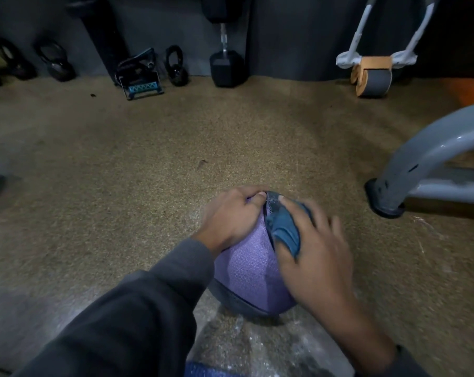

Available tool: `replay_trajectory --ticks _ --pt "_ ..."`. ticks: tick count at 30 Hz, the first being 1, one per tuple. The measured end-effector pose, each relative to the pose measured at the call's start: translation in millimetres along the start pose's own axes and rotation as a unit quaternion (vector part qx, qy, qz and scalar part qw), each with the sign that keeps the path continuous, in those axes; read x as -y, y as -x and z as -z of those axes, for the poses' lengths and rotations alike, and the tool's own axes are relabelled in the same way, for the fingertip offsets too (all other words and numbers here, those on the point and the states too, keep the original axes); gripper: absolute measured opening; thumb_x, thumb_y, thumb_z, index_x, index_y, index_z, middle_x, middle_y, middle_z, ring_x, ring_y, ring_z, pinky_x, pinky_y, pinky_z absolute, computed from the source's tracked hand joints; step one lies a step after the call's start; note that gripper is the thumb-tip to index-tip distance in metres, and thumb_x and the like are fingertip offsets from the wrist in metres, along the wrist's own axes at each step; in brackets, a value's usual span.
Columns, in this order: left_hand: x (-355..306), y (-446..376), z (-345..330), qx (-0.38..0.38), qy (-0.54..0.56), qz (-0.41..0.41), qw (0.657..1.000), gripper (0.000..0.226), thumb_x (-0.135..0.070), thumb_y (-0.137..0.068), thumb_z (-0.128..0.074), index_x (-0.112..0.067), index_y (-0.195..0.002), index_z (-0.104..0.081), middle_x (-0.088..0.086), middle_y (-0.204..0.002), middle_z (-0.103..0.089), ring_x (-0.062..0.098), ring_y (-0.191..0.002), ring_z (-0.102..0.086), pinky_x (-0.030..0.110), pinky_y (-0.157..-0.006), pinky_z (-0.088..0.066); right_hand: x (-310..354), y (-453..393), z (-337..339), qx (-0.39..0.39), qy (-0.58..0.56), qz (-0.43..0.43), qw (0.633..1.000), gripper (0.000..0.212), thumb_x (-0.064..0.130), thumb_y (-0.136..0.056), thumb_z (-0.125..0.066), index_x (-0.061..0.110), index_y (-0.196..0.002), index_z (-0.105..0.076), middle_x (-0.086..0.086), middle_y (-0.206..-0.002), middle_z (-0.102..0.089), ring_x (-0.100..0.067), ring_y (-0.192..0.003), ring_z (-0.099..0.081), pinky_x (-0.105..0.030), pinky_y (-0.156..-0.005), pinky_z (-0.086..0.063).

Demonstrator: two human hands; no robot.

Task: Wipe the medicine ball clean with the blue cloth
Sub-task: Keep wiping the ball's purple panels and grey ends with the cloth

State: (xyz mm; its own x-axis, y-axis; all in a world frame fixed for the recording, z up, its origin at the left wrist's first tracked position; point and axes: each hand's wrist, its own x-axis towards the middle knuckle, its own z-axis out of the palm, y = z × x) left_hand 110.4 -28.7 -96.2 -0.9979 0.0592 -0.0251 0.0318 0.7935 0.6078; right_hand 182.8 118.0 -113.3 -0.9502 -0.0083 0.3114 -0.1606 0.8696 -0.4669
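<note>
Medicine ball (250,270), purple with a textured surface and a dark grey band along its lower edge, sits on the speckled tan floor (148,164) in the lower middle of the head view, right in front of the person. Left hand (231,213) is on the ball's upper left side, fingers curled over the top, gripping it. Right hand (316,248) is on the ball's upper right side with the blue cloth (283,227) bunched under the palm; thumb and fingers fold round the cloth and press it onto the ball, and a crumpled edge of cloth sticks out between thumb and forefinger. Right hand is motion-blurred, so exact finger positions beyond that can't be told. The two hands nearly touch at the top of the ball, cloth edge between them. Both arms in dark grey sleeves (137,317). A bit of blue (211,372) shows at the bottom edge of the frame, too cropped to identify. Grey curved metal frame leg (410,172) with a black foot stands to the right of the ball, apart from it. Along the dark far wall: black kettlebells (176,68) at left, a small black-and-blue stand (140,77), a hex dumbbell (226,66) standing on end, and a white-framed roller pad (372,77) at right, all well apart from the ball.
</note>
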Motion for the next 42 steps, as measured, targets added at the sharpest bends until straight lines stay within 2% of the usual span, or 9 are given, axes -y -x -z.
replay_trajectory --ticks 6,12,17,22,25,31,34,37,42 --pt "-9 -2 -3 0.006 -0.033 -0.02 0.999 0.036 -0.04 -0.102 -0.039 -0.044 -0.133 -0.057 -0.023 -0.142 -0.052 0.008 -0.13 -0.047 0.019 -0.086 -0.027 -11 -66 -14 0.05 -0.026 -0.09 0.994 0.052 0.043 -0.091 -0.044 0.036 -0.142 -0.044 0.004 -0.14 -0.051 -0.03 -0.123 -0.048 -0.04 -0.1 -0.037" --pt "19 -15 -1 0.027 0.074 0.001 0.997 0.038 -0.05 -0.09 -0.043 -0.049 -0.12 -0.065 -0.024 -0.13 -0.062 0.004 -0.124 -0.054 0.021 -0.097 -0.036 3 13 -10 -0.024 -0.048 0.0 0.999 0.066 0.05 -0.078 -0.04 0.037 -0.142 -0.045 0.007 -0.144 -0.046 -0.025 -0.113 -0.045 -0.043 -0.086 -0.046" --pt "21 -10 -1 0.016 0.062 -0.028 0.998 0.034 -0.044 -0.098 -0.045 -0.042 -0.125 -0.065 -0.021 -0.136 -0.058 0.005 -0.125 -0.052 0.021 -0.096 -0.031 -23 -36 -13 0.01 -0.111 -0.117 0.987 0.05 0.043 -0.091 -0.049 0.037 -0.14 -0.048 0.008 -0.141 -0.051 -0.024 -0.124 -0.048 -0.034 -0.098 -0.035" --pt "25 -10 -4 0.01 0.067 -0.018 0.998 0.047 -0.052 -0.085 -0.036 -0.047 -0.122 -0.065 -0.024 -0.132 -0.061 0.002 -0.124 -0.053 0.025 -0.102 -0.039 18 -14 -8 0.011 -0.022 -0.003 1.0 0.063 0.047 -0.079 -0.045 0.041 -0.142 -0.041 0.012 -0.144 -0.044 -0.023 -0.116 -0.044 -0.043 -0.088 -0.046" --pt "30 -9 -2 0.01 0.111 -0.018 0.994 0.044 -0.05 -0.084 -0.039 -0.047 -0.118 -0.067 -0.026 -0.129 -0.061 0.0 -0.123 -0.054 0.027 -0.106 -0.039 13 19 -7 0.006 -0.041 0.034 0.999 0.067 0.049 -0.076 -0.045 0.042 -0.143 -0.039 0.011 -0.146 -0.041 -0.023 -0.116 -0.045 -0.043 -0.085 -0.048" --pt "29 -4 -3 0.013 0.088 -0.024 0.996 0.037 -0.051 -0.091 -0.042 -0.049 -0.12 -0.065 -0.027 -0.132 -0.059 0.002 -0.123 -0.053 0.032 -0.107 -0.04 -34 -29 -16 0.019 -0.135 -0.13 0.982 0.048 0.04 -0.092 -0.051 0.037 -0.14 -0.048 0.007 -0.139 -0.051 -0.023 -0.126 -0.047 -0.036 -0.102 -0.036" --pt "27 -5 -5 0.008 0.059 -0.03 0.998 0.048 -0.058 -0.083 -0.036 -0.05 -0.12 -0.065 -0.025 -0.134 -0.058 0.004 -0.127 -0.051 0.033 -0.11 -0.038 6 -4 -8 0.004 -0.052 -0.044 0.998 0.062 0.051 -0.08 -0.038 0.043 -0.142 -0.041 0.011 -0.144 -0.043 -0.022 -0.118 -0.044 -0.039 -0.092 -0.042" --pt "27 -3 -5 -0.002 0.095 -0.04 0.995 0.039 -0.06 -0.08 -0.036 -0.062 -0.107 -0.064 -0.027 -0.128 -0.062 0.002 -0.123 -0.054 0.036 -0.108 -0.04 22 12 -10 -0.009 -0.025 0.028 0.999 0.067 0.051 -0.074 -0.041 0.043 -0.14 -0.039 0.011 -0.143 -0.043 -0.022 -0.111 -0.045 -0.041 -0.082 -0.048" --pt "28 1 -5 -0.024 0.127 -0.022 0.991 0.031 -0.047 -0.088 -0.043 -0.065 -0.105 -0.062 -0.031 -0.123 -0.063 0.001 -0.12 -0.055 0.033 -0.105 -0.04 -24 -38 -23 0.0 -0.126 -0.121 0.985 0.049 0.043 -0.091 -0.048 0.038 -0.14 -0.048 0.009 -0.139 -0.051 -0.024 -0.12 -0.048 -0.038 -0.099 -0.04"
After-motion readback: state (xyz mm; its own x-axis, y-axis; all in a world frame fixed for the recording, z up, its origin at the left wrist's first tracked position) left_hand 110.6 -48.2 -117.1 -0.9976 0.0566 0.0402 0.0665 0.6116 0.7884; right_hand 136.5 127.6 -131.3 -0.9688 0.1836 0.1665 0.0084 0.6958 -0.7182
